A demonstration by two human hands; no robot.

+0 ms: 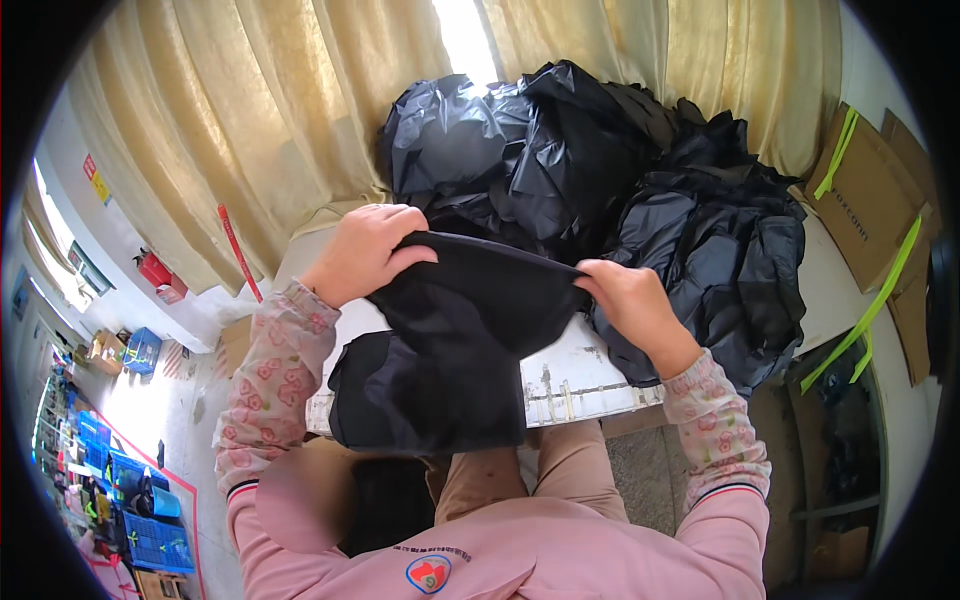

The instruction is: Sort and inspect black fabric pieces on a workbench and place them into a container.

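Note:
A piece of black cloth (pixel 455 330) is stretched between my two hands over the front of a white worktable (pixel 565 385). My left hand (pixel 362 252) pinches its upper left corner between thumb and fingers. At the upper right corner, my right hand (pixel 632 300) grips the edge, lower than the left. The top edge between them is pulled fairly straight, while the rest hangs in soft folds toward the table's near edge. More black fabric (pixel 352 390) shows at the lower left; whether it belongs to the same piece I cannot tell.
Behind the cloth, crumpled black plastic bags (pixel 590 140) are heaped, with another heap (pixel 715 270) at right. Flattened cardboard (pixel 870 200) with green straps leans at the far right. Yellow curtains (pixel 270 120) hang behind. Blue crates (pixel 155 540) stand on the left floor.

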